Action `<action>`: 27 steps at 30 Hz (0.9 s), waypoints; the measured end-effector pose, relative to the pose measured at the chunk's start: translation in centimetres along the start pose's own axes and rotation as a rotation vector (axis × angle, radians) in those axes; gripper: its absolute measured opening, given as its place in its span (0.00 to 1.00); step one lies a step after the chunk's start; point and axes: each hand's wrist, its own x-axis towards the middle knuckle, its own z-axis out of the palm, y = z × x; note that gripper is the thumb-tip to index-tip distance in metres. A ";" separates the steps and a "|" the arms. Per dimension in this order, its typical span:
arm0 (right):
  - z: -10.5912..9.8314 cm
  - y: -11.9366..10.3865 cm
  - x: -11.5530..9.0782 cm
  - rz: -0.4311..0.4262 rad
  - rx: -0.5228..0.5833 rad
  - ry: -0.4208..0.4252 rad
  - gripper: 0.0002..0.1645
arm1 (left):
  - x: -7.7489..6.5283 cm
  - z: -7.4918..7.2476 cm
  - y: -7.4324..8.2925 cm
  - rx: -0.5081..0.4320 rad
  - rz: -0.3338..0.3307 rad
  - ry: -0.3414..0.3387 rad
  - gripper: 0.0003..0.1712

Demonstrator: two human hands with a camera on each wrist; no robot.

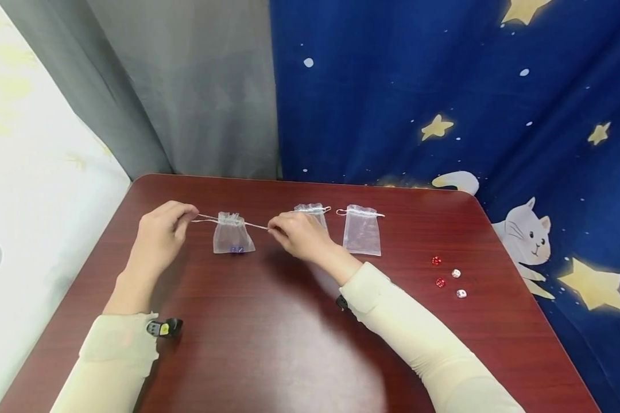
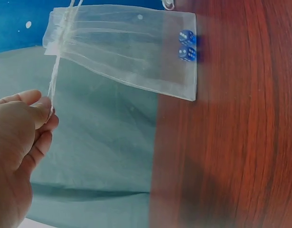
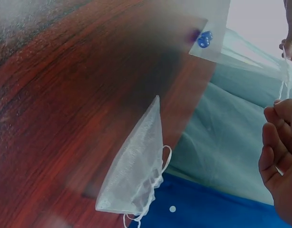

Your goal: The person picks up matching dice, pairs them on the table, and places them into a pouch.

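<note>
Person's L hand point(image 1: 162, 232) and R hand point(image 1: 302, 236) each pinch thin white drawstring cords point(image 1: 257, 226) of the small sheer white mesh bag point(image 1: 231, 234), sitting left of center in the head view w/ two translucent blue dice point(image 2: 186, 52) at its bottom. IMO if one side tugs harder, the bag prob skews or slides b/c it looks super light, & a hard yank might tear the mesh. Also, R hand partly blocks another sheer white drawstring bag point(image 1: 312, 207) mid-frame, so a low sweep could drag it.
</note>
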 end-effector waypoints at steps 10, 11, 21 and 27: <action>0.6 0.5 -0.3 0.049 -0.019 0.108 0.11 | -0.5 0.3 0.3 -0.020 -0.101 -0.077 0.16; 0.6 0.5 -0.3 0.046 -0.015 0.107 0.11 | -0.6 0.4 0.3 -0.025 -0.097 -0.080 0.15; 1.7 -1.2 -1.2 -0.069 0.065 -0.102 0.12 | -1.3 1.0 0.8 -0.049 -0.050 -0.199 0.11; 2.4 -1.3 -2.0 -0.082 0.061 -0.206 0.12 | -2.8 0.8 0.7 -0.046 -0.042 -0.308 0.11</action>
